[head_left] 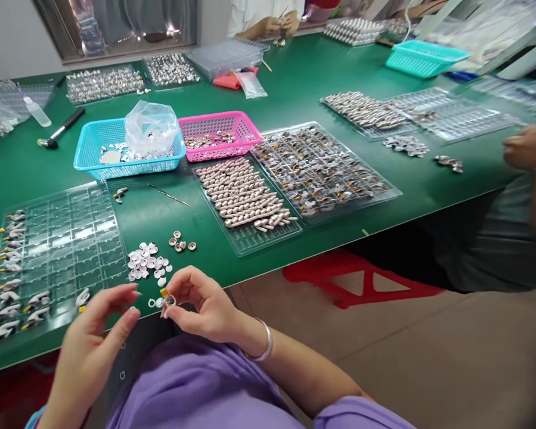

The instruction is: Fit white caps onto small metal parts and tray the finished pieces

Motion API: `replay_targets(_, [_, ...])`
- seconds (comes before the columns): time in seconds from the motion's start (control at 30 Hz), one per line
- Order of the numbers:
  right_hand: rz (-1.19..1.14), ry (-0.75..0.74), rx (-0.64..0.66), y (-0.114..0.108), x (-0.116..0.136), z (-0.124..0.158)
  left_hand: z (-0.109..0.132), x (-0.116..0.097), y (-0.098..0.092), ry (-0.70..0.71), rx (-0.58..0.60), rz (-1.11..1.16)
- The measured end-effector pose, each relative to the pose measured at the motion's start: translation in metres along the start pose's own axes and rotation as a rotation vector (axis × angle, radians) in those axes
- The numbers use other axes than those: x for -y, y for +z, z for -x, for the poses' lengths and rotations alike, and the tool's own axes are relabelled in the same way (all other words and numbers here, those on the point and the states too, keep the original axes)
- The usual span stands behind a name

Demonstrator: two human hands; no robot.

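Note:
My right hand (200, 302) pinches a small silvery part with a yellow tab (164, 293) at the table's front edge. To its left my left hand (102, 333) is empty, thumb and fingers apart. Just beyond them lies a pile of small white caps (148, 261), and beside it several small round brown-and-silver cups (177, 241). At the left a clear compartment tray (71, 232) carries small grey-and-white parts with yellow tabs (8, 298) along its left side. A thin metal pick (168, 195) and one loose part (120, 194) lie behind the pile.
A blue basket (129, 168) with a plastic bag and a pink basket (245, 122) stand behind. Right of them are a tray of silvery parts (241, 193) and a filled tray (325, 167). A hammer (62, 128) lies back left. Another person's hand (529, 146) is at right.

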State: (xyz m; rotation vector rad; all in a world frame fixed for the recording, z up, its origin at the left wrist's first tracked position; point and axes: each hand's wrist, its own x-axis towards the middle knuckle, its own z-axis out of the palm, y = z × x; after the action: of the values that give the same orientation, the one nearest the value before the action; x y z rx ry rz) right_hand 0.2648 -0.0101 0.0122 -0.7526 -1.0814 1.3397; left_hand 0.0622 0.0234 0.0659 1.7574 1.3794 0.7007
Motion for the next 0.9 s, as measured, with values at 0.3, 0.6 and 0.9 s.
replay_targets(0.3, [0.400, -0.302, -0.051, 0.004, 0.009, 0.012, 0.017, -0.006, 0.044, -0.194, 0.059, 0.484])
replay_targets(0.6, [0.802, -0.451, -0.084, 0.008, 0.009, 0.017, 0.033, 0.000, 0.053, 0.223, -0.231, 0.014])
replay_targets(0.9, [0.936, -0.513, -0.091, 0.008, 0.010, 0.019, 0.036, 0.006, 0.056, 0.508, -0.253, -0.208])
